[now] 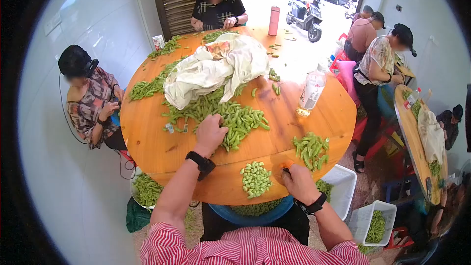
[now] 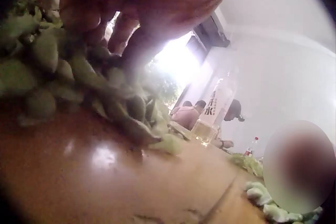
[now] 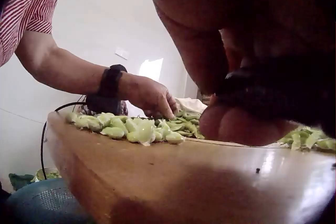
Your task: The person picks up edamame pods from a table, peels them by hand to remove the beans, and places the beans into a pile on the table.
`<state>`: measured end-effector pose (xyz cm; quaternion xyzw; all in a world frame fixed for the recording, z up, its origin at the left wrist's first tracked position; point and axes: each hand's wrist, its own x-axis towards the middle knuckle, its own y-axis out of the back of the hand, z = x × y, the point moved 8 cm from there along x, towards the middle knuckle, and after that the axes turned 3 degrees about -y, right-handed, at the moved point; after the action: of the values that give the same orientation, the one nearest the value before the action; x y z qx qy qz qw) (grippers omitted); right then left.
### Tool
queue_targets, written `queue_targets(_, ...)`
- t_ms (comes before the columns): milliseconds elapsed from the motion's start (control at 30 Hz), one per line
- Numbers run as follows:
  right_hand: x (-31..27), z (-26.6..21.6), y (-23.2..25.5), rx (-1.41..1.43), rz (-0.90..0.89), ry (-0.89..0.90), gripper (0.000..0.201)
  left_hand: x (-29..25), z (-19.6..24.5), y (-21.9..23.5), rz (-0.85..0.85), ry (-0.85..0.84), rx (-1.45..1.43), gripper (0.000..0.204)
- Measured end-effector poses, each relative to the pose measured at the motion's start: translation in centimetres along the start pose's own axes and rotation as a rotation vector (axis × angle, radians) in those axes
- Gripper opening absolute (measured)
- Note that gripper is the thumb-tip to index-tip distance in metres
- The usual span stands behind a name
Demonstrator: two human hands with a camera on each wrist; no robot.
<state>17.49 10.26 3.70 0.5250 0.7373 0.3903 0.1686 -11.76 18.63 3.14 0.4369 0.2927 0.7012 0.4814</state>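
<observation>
On the near part of the pile of green pods (image 1: 239, 122) rests my left hand (image 1: 210, 135). In the left wrist view its bent fingers (image 2: 126, 29) reach down among the pods (image 2: 84, 77), which hide the fingertips. My right hand (image 1: 300, 182), low over the table's near edge, has curled fingers round a small orange and dark object (image 1: 286, 165); what it is I cannot tell. In the right wrist view this hand (image 3: 231, 92) is dark and close. Between the hands lies a patch of pale shelled beans (image 1: 256, 179), also in the right wrist view (image 3: 131, 128).
A smaller pod heap (image 1: 311, 151) lies right of my right hand. Beyond stand a drink bottle (image 1: 311, 91) and a pink flask (image 1: 274, 21). White cloth (image 1: 216, 68) covers part of the big pile. A blue basin (image 1: 255, 212) sits below the table edge (image 1: 196, 194). Other people sit around.
</observation>
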Motion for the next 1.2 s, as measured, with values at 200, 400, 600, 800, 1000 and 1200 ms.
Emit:
queue_targets(200,-0.7,0.4,-0.2,0.007,-0.004,-0.065,0.012,0.3,-1.6,-0.8,-0.024,0.084,-0.374,0.027)
queue_targets(400,-1.4,-0.6,-0.7,0.058,-0.019,0.013,0.012,0.1,0.5,0.1,-0.039,-0.041,-0.283,0.027)
queue_targets(600,-2.1,-0.8,-1.3,0.061,-0.056,-0.010,0.013,2.6,4.7,0.1,0.056,-0.208,0.017,0.021)
queue_targets(800,-2.9,-1.1,0.7,0.172,0.007,0.032,0.012,2.8,4.3,0.5,0.174,-0.290,0.056,0.015)
queue_targets(1000,-2.5,-0.1,-0.6,0.118,-0.008,0.002,0.014,2.0,3.5,-0.1,0.145,-0.273,0.167,0.022)
queue_targets(1200,-2.9,-0.8,-1.4,0.136,-0.062,-0.003,0.017,2.4,4.3,-0.3,0.111,-0.276,0.142,0.025)
